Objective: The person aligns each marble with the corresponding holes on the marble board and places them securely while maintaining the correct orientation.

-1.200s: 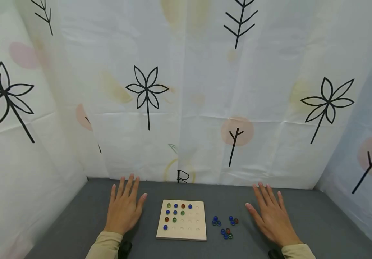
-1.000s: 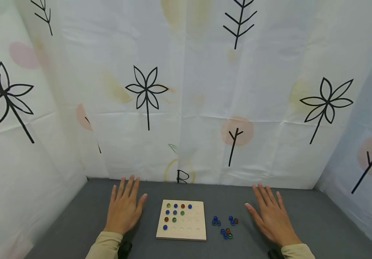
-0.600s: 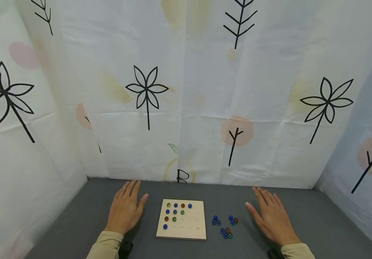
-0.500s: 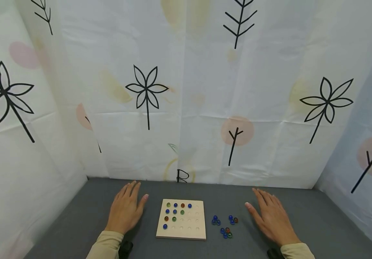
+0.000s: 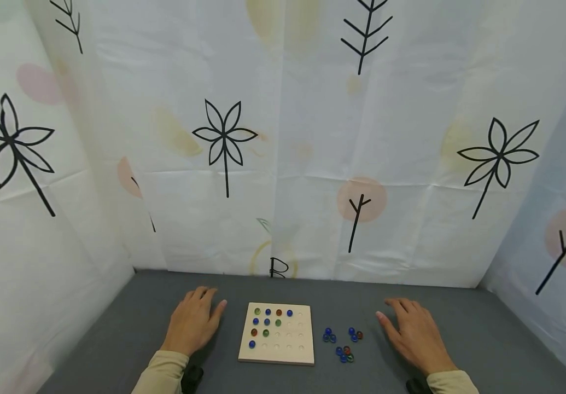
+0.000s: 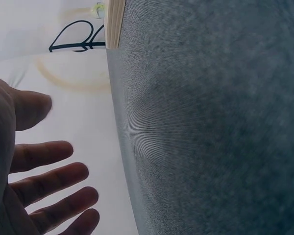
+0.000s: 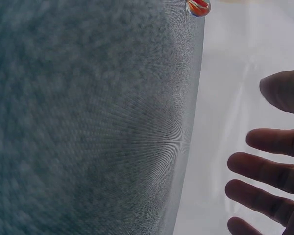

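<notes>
A pale wooden board (image 5: 289, 353) with rows of round dimples lies flat between the hands in the head view. Blue, green and brownish-red marbles sit in its upper-left dimples, forming a triangle. My left hand (image 5: 191, 323) is left of the board, palm down, fingers slightly bent and holding nothing. To the right, three small marble clusters rest on the table: one blue group (image 5: 329, 336), one mixed group (image 5: 355, 335) and a nearer mixed group (image 5: 345, 354). Beyond them, my right hand (image 5: 418, 336) hovers with relaxed, empty fingers. The left wrist view catches the board's edge (image 6: 114, 24); the right wrist view, a red-streaked marble (image 7: 199, 7).
The grey table (image 5: 273, 380) runs back to a white cloth backdrop (image 5: 307, 137) printed with black plant drawings and pastel spots. Cloth also closes in the left side (image 5: 41, 262) and the right side (image 5: 534, 306).
Fingers of both hands, straight and spread before, have drooped and bent, their tips coming nearer the body. The board and marbles have stayed in place.
</notes>
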Action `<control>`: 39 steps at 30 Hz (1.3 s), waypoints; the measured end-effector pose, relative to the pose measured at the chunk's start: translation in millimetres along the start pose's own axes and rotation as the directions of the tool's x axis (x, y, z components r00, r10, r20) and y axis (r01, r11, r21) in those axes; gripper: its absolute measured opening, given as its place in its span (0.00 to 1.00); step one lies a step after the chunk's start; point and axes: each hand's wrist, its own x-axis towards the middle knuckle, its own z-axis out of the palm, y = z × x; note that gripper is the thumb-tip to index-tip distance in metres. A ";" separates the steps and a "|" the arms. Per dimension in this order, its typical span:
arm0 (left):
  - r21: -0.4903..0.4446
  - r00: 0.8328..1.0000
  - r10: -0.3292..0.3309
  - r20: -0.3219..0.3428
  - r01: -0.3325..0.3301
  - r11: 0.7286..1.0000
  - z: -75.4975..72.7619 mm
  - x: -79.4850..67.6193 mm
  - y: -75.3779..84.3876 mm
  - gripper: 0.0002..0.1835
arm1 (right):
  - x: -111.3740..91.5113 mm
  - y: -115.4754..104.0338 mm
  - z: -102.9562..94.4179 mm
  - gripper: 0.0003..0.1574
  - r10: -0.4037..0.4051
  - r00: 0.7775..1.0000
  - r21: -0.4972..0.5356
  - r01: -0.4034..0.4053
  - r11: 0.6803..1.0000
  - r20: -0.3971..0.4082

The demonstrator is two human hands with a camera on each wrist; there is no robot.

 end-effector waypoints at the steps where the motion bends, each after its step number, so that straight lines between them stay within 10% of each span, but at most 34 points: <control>1: 0.005 1.000 -0.002 0.006 0.002 1.000 -0.3 -0.4 0.1 0.22 | -0.3 0.0 0.2 0.22 0.000 1.000 -0.003 0.000 1.000 0.001; 23: -0.103 0.986 -0.035 0.164 0.052 0.993 -1.2 0.9 3.2 0.12 | 1.2 -7.2 -2.2 0.13 0.047 0.991 0.039 -0.052 0.998 0.123; 39: -0.489 0.929 0.120 0.350 0.072 0.869 9.9 -2.2 -2.2 0.27 | 5.7 -18.8 -4.2 0.15 0.128 0.947 0.302 -0.220 0.927 0.296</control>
